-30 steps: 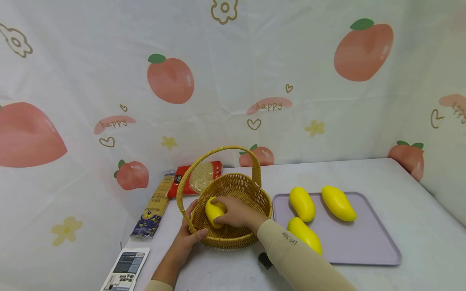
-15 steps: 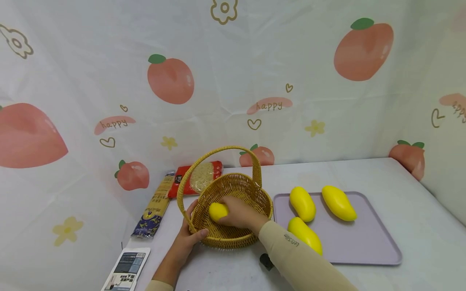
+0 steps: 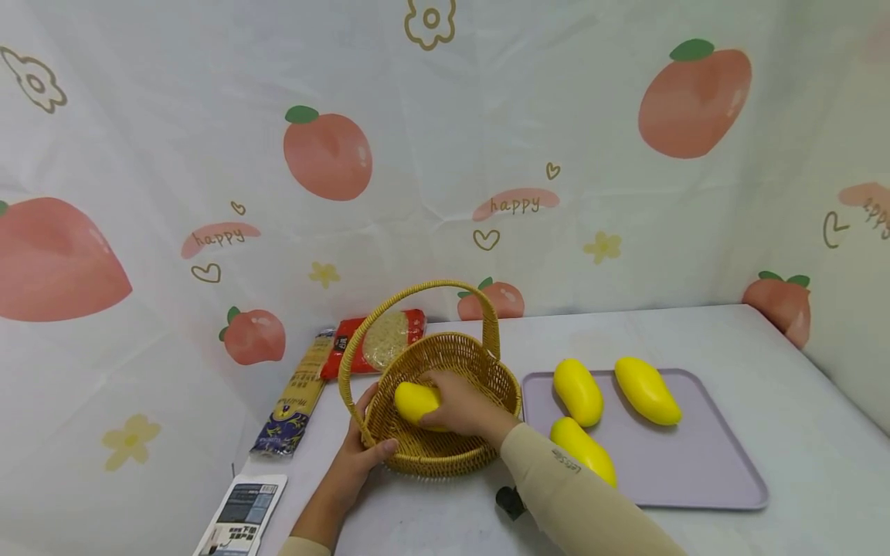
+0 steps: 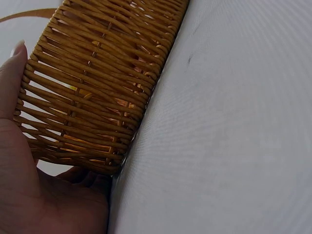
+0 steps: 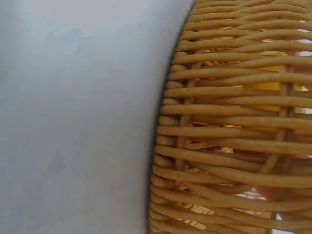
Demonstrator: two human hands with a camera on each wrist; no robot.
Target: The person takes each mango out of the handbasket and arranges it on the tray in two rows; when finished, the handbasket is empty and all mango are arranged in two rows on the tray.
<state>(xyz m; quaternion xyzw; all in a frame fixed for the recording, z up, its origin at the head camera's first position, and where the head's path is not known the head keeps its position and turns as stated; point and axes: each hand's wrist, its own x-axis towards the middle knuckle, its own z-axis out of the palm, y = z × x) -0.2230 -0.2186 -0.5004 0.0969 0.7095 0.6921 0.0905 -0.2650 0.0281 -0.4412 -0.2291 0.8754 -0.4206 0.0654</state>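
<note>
A yellow mango [image 3: 416,401] lies inside a round wicker basket [image 3: 445,465] with a tall arched handle. My right hand [image 3: 464,405] reaches over the basket's right side and holds the mango by its right end; some fingertips are hidden. Against the basket's left side, my left hand [image 3: 353,457] grips the rim, thumb toward the front. The left wrist view shows the woven wall [image 4: 92,92] close up, with my left hand [image 4: 58,202] around its lower end. Only wicker [image 5: 234,131] and tabletop fill most of the right wrist view, with yellow glimpsed through the gaps.
To the right, a lilac tray [image 3: 684,471] bears three mangoes [image 3: 647,391]. A red bag [image 3: 382,340] stands behind the basket, a long blue-and-gold packet [image 3: 295,394] to its left. A white package [image 3: 239,513] lies front left; a small black object [image 3: 511,502] sits by the right sleeve.
Inside the basket, the mango has turned from upright to lying more crosswise under my right hand, which has shifted slightly right. The left hand and basket have stayed put.
</note>
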